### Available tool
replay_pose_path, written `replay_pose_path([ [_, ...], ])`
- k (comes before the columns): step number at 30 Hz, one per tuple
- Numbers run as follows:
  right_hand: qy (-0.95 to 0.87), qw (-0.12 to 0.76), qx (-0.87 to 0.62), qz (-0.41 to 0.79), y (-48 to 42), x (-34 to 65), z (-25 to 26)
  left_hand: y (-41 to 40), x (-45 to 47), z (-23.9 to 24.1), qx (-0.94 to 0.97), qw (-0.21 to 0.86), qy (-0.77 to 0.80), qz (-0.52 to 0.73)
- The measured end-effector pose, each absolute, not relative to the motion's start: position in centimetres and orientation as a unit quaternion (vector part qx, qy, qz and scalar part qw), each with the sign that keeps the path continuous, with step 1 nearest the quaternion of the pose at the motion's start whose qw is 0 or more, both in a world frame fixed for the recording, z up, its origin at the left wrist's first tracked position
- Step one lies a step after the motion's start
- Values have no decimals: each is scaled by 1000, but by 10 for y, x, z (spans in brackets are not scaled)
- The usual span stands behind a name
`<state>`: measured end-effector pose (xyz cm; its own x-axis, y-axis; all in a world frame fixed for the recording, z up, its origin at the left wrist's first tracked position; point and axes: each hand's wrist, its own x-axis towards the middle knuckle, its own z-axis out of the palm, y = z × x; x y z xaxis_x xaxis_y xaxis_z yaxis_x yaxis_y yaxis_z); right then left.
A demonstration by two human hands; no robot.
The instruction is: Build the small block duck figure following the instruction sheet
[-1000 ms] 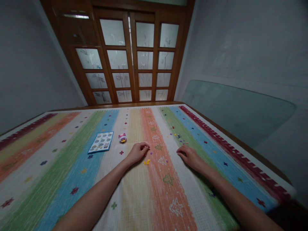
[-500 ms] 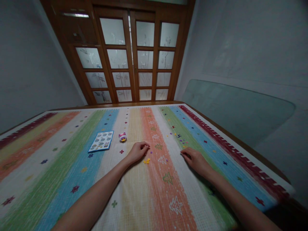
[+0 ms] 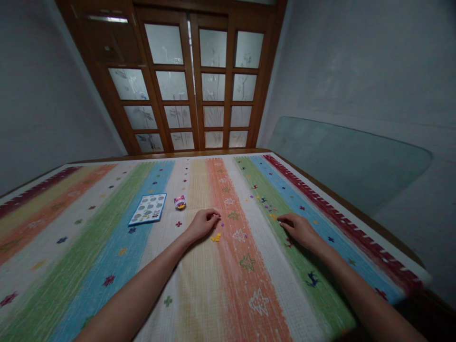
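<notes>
My left hand (image 3: pixel 204 224) rests on the tablecloth with thumb and fingers pinched together; anything between the tips is too small to make out. Just beside it lie a purple piece (image 3: pixel 223 224) and a little cluster of yellow building pieces (image 3: pixel 215 238). On the green stripe, my right hand (image 3: pixel 298 230) has its thumb and forefinger slightly apart, close to some loose yellow pieces (image 3: pixel 273 216). Past those fingertips, several tiny purple pieces (image 3: pixel 270 208) are scattered. A small pink, white and yellow figure (image 3: pixel 180 203) sits beyond my left hand.
A blue-edged picture card (image 3: pixel 148 209) lies left of the figure. The striped, patterned tablecloth (image 3: pixel 192 285) covers the table. Behind its far edge are wooden doors with glass panes (image 3: pixel 174 85), and a pale glass-like panel (image 3: pixel 342 147) leans along the right wall.
My right hand has moved a little to the right, off the white stripe, and its fingertips have parted slightly. The left hand keeps its place. The view has shifted slightly.
</notes>
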<state>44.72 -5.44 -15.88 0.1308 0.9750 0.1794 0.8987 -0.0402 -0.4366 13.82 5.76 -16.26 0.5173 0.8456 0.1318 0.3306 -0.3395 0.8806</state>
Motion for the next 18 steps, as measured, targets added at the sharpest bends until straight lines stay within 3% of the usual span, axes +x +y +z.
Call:
replay_pose_path([
  [18,-639,217,-735,71,17,453,-148,59,138,-165,764,417,390,300],
])
